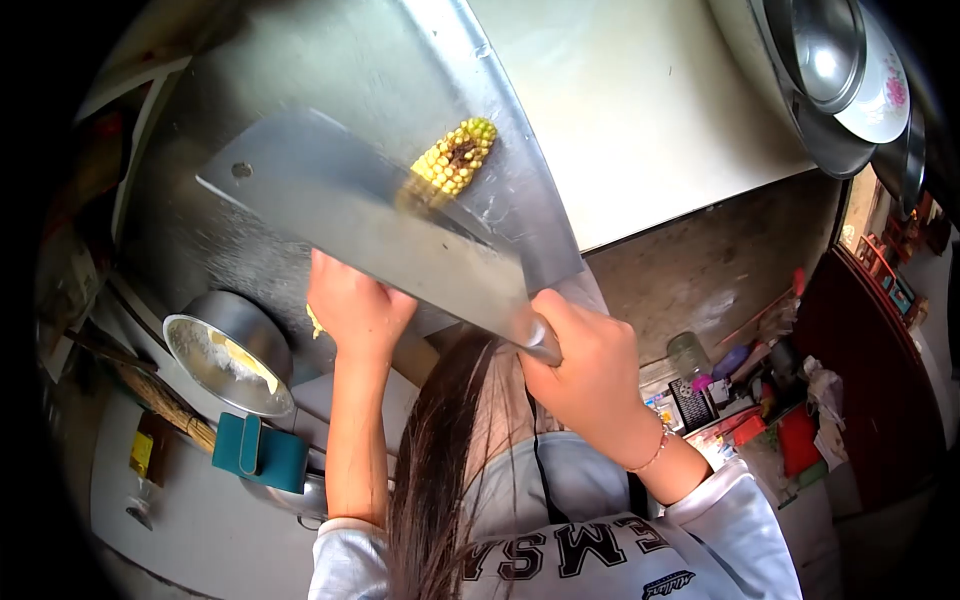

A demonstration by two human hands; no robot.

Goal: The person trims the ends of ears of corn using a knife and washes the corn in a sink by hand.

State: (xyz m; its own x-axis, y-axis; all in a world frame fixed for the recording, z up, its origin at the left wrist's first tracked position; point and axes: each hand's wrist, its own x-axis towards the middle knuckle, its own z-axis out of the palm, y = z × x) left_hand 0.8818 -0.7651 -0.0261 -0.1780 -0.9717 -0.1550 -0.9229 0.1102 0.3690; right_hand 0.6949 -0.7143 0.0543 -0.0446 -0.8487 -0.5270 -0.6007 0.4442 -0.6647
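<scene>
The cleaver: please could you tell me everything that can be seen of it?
The cleaver has a broad, flat, grey blade that looks like metal, with a round hole near its far end. The right hand grips the handle, mostly hiding it. The blade slants up and leftward in the picture, over the metal surface, overlapping the corn cob's lower end; contact there cannot be told. It looks partly blurred.

A kitchen is indicated by the cleaver (375, 240) held over a metal surface (330, 60), the corn cob (450, 167) lying there, the steel bowl (255, 318) at the left and the flower-patterned plate (888, 112) among metal dishes (828, 50).
</scene>
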